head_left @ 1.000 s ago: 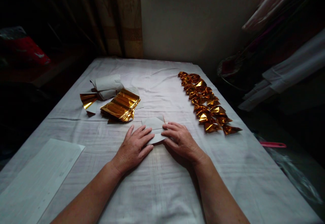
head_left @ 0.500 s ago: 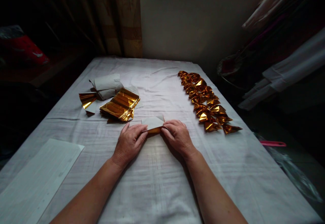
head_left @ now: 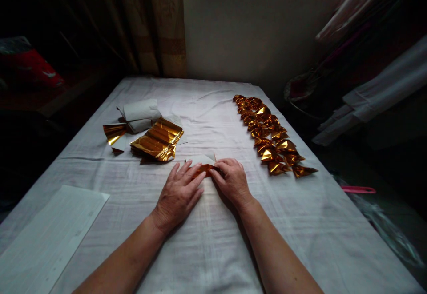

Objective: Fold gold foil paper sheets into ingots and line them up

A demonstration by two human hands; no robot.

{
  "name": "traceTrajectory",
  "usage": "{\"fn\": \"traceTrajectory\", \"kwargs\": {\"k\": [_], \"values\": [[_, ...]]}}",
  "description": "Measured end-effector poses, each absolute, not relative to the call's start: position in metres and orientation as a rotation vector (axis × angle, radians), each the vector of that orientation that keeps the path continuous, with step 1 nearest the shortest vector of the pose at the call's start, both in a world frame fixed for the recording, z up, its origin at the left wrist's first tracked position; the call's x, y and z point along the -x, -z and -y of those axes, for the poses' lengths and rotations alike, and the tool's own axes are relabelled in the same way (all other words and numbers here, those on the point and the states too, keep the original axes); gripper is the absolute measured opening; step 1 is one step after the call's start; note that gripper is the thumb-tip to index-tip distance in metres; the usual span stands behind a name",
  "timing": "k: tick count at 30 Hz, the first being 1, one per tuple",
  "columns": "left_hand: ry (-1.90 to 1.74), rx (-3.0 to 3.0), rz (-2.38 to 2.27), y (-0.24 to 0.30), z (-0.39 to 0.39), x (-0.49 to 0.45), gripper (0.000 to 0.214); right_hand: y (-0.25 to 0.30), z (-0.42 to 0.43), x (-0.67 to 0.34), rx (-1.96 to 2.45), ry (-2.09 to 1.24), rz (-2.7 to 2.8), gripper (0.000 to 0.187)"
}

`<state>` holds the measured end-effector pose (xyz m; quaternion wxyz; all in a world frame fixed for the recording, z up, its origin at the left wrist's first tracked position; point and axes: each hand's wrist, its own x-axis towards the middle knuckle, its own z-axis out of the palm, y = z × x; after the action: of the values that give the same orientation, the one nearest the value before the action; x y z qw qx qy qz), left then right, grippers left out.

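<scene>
A sheet of gold foil paper [head_left: 204, 170], white on its other face, lies on the cloth-covered table with its near edge folded over. My left hand [head_left: 182, 187] rests flat on the left part of it, fingers stretched out and slightly spread. With thumb and bent fingers, my right hand [head_left: 232, 178] pinches the right end of the fold. Left of my hands lies a stack of gold foil sheets [head_left: 157, 139]. Folded gold foil pieces [head_left: 267, 134] stand in two rows on the right.
Behind the stack sits a white paper bundle [head_left: 140, 112], beside a curled gold sheet [head_left: 115, 134]. A white paper sheet [head_left: 55, 236] covers the table's left front. Past the right edge are a pink handle [head_left: 358, 190] and hanging clothes [head_left: 376, 94]. A wall and curtain stand behind.
My left hand has opened from its pinch and moved right, now flat over the foil paper's folded edge. My right hand stays at the right end.
</scene>
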<state>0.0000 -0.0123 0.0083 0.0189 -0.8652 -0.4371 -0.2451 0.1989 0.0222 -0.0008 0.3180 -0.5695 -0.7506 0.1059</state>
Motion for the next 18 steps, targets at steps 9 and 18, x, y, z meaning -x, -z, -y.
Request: {"fn": "traceTrajectory", "kwargs": {"k": [9, 18], "values": [[0.666, 2.86, 1.326, -0.0065, 0.0158, -0.0042, 0.044, 0.0005, -0.0224, -0.1975, 1.517, -0.277, 1.973, 0.002], [0.61, 2.889, 1.368, -0.0021, 0.0153, -0.0037, 0.047, 0.0034, -0.0227, -0.1987, 1.488, -0.242, 1.957, 0.004]]}}
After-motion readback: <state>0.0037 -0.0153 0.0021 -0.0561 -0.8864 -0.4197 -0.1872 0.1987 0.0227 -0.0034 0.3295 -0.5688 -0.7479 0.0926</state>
